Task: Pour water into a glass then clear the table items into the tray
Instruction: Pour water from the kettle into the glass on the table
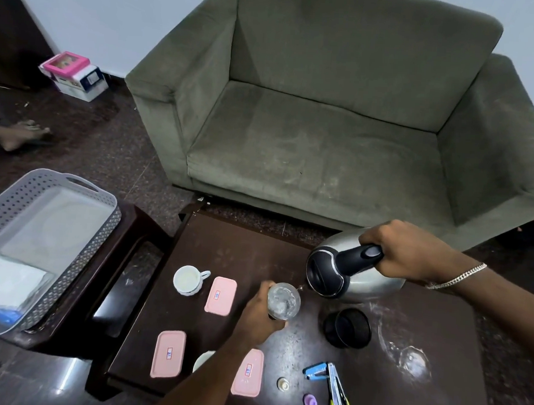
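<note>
The glass [283, 300] is gripped by the left hand [259, 316]; the kettle [345, 268], held by the right hand [411, 250], is best tilted slowly, spout just above the rim.

From the glass [283, 300], we found bare tabletop [241, 250] open at 12 o'clock, up to the armchair [324, 143]. The tilted kettle [349, 268] blocked 2 o'clock and the black mesh cup [347, 328] blocked 4 o'clock. At 9 o'clock a pink lid [220, 296] and, beyond it, the white cup [187, 280] stood before the tray [103, 234].
</note>
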{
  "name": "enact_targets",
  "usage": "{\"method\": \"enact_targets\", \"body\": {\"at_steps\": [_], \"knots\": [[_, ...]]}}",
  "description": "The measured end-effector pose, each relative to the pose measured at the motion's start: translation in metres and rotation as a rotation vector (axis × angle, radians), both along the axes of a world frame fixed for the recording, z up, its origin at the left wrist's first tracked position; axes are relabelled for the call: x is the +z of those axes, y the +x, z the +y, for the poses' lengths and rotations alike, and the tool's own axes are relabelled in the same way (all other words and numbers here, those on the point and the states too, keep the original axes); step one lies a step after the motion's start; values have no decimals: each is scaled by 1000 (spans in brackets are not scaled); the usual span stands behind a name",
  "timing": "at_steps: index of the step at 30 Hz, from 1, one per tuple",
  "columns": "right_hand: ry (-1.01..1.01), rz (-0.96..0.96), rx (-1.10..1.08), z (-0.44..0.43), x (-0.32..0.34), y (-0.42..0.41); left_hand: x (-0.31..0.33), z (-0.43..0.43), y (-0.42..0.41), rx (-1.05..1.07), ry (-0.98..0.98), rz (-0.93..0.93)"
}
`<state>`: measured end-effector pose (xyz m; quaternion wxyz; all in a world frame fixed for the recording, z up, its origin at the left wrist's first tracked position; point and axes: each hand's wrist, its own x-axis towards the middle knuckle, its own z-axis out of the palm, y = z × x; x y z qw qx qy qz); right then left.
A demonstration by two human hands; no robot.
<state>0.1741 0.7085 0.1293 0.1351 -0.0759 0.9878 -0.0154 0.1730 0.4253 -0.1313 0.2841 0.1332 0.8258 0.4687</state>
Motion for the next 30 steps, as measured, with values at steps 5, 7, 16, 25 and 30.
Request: {"method": "enact_targets", "body": {"at_steps": [5, 7, 16, 25, 30], "knots": [[-160, -3, -83, 12, -22, 1, -4, 0, 1, 4, 7, -2], [-235, 16, -118, 16, -28, 2, -5, 1, 1, 11, 15, -3], [-459, 22, -292, 20, -48, 11, -2, -7, 0, -39, 67, -47], [-620, 103, -423, 14, -28, 5, 52, 0, -22, -35, 135, 130], [-710, 155, -423, 1, -8, -9, 99, 18, -50, -3, 251, 174]]}}
